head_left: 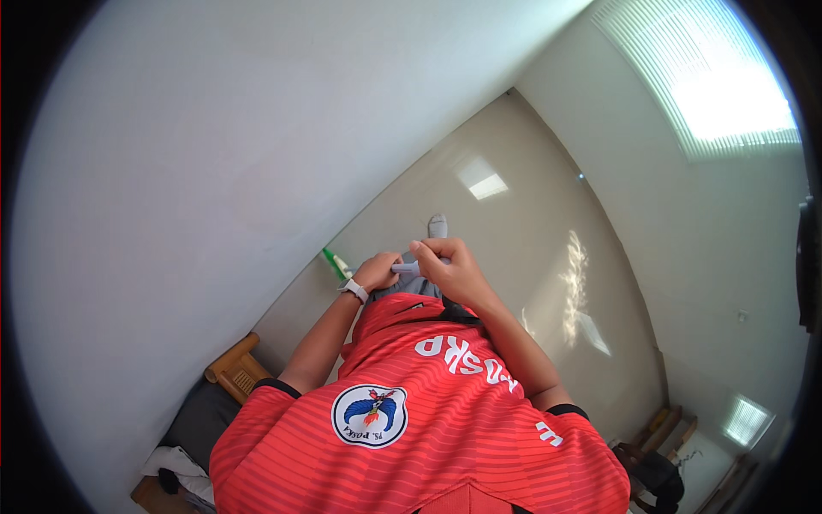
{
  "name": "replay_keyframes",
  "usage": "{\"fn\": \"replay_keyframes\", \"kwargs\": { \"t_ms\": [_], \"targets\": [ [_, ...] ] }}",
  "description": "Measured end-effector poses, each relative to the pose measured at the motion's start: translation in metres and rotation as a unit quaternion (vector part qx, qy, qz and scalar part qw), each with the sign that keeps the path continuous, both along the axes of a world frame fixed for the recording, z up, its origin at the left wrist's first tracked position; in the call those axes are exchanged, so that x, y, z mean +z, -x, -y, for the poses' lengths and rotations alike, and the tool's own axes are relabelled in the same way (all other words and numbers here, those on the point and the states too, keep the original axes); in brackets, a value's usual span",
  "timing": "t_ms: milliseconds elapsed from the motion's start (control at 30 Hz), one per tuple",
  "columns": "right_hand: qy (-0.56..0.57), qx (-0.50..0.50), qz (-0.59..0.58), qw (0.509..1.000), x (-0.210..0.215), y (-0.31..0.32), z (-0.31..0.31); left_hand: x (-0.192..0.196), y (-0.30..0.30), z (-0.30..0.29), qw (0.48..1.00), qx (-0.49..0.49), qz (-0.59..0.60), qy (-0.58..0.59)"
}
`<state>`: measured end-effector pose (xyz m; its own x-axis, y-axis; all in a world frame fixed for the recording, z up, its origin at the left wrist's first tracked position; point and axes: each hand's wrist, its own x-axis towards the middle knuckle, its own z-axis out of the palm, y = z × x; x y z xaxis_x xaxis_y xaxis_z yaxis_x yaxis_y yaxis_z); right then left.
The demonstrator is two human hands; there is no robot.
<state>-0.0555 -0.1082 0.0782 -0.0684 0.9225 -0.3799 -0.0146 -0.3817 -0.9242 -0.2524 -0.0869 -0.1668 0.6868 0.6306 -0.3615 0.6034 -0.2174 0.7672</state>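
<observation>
In front of my waist, a short pale grey, handle-like piece (405, 268) spans the gap between my two hands. My left hand (378, 271), with a white watch (353, 289) on its wrist, is closed round the left end. Closed fingers of my right hand (451, 272) hold the other end, the thumb pointing up and left. The rest of the piece is hidden by the hands, so its kind does not show. Just left of my left hand, a green and white object (337, 261) is near the foot of the wall; whether it joins the held piece I cannot tell.
A white wall (214, 154) rises close on the left. Shiny beige floor (514, 231) stretches ahead and right, with sunlight patches. My socked foot (437, 225) shows beyond the hands. Wooden furniture (235, 368) is behind left; a bright window (711, 86) is at upper right.
</observation>
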Motion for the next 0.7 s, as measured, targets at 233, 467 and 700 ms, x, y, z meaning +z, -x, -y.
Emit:
{"fn": "replay_keyframes", "kwargs": {
  "t_ms": [233, 467, 700],
  "targets": [
    [-0.164, 0.088, 0.203, 0.961, -0.031, -0.047, -0.038, -0.063, -0.097, -0.068, 0.976, 0.090, 0.185, 0.073],
    [-0.343, 0.139, 0.320, 0.872, -0.028, -0.107, -0.075, 0.021, -0.266, -0.167, 0.983, 0.074, 0.168, 0.016],
    [-0.317, 0.078, 0.307, 0.894, 0.042, -0.156, -0.079, 0.089, -0.324, -0.187, 0.978, 0.024, 0.183, -0.092]
  ]
}}
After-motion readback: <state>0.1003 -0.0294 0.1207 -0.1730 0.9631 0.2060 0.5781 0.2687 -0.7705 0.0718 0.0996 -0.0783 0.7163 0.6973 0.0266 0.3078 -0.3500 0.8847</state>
